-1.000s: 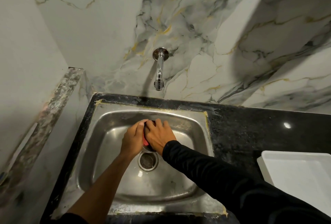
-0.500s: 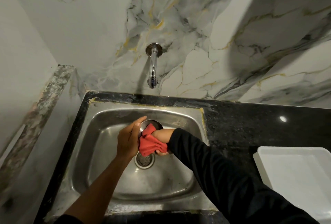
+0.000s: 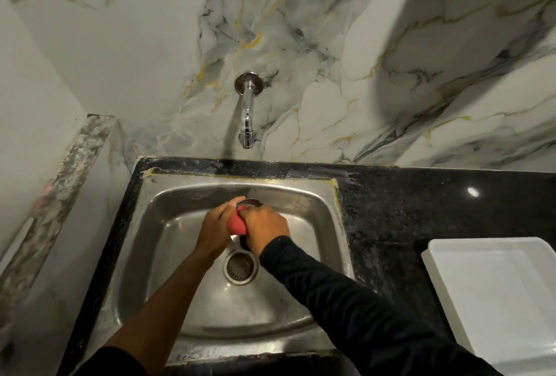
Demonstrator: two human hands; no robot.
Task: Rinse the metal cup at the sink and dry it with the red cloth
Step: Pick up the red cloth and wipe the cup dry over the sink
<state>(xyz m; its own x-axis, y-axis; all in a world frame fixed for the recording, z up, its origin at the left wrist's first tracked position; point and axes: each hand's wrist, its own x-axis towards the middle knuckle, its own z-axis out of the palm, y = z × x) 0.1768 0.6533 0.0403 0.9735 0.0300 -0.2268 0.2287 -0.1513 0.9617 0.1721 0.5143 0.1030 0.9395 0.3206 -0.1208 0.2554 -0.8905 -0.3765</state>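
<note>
Both hands meet over the steel sink [image 3: 316,225]. My left hand [image 3: 215,229] is wrapped around the metal cup [image 3: 249,202], of which only a sliver of shiny rim shows above the fingers. My right hand [image 3: 264,226] clutches the red cloth [image 3: 236,223] and presses it against the cup. The cloth shows as a small bunched red patch between the two hands; most of it is hidden. No water runs from the tap [image 3: 247,111].
The drain strainer [image 3: 240,269] lies just below the hands. A black granite counter [image 3: 421,210] frames the sink, with a white tray [image 3: 493,291] on it at the right. Marble wall stands behind; a stone ledge [image 3: 60,195] runs along the left.
My right hand has turned from reaching into the cup with the cloth hanging out to a palm-down grip over it. Less red cloth shows now.
</note>
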